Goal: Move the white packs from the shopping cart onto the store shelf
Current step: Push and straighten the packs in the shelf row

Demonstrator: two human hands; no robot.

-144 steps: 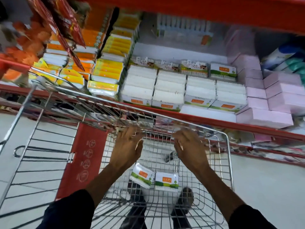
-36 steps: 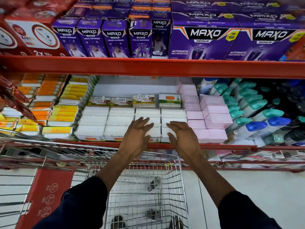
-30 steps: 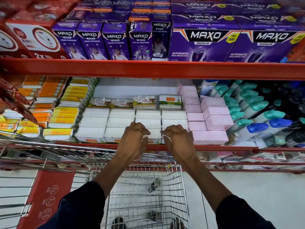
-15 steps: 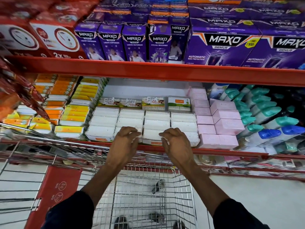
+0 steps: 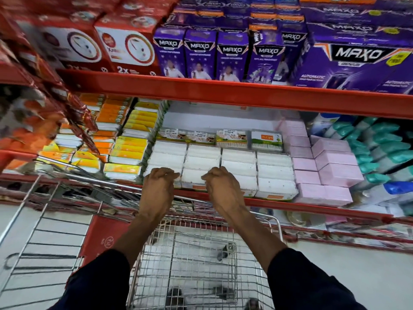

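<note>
White packs [image 5: 239,162] lie in several tidy rows on the middle store shelf [image 5: 312,205], with upright labelled packs [image 5: 266,140] behind them. My left hand [image 5: 159,186] has its fingers curled over the front-row pack in the left column. My right hand [image 5: 223,189] is curled the same way over the front-row pack one column over. One front pack [image 5: 193,180] shows between the hands. The wire shopping cart [image 5: 201,265] stands below my forearms against the shelf; the part of its basket that shows holds no packs.
Pink boxes [image 5: 335,166] adjoin the white packs on the right, with teal-capped bottles [image 5: 384,153] beyond. Yellow and orange packs [image 5: 131,148] fill the left. A red beam [image 5: 223,92] carrying purple boxes [image 5: 232,54] overhangs. Red hanging packets [image 5: 44,97] dangle at left.
Both hands left the cart and rose to the shelf. Open above the front packs a second ago, they have since curled shut on them and shifted slightly left.
</note>
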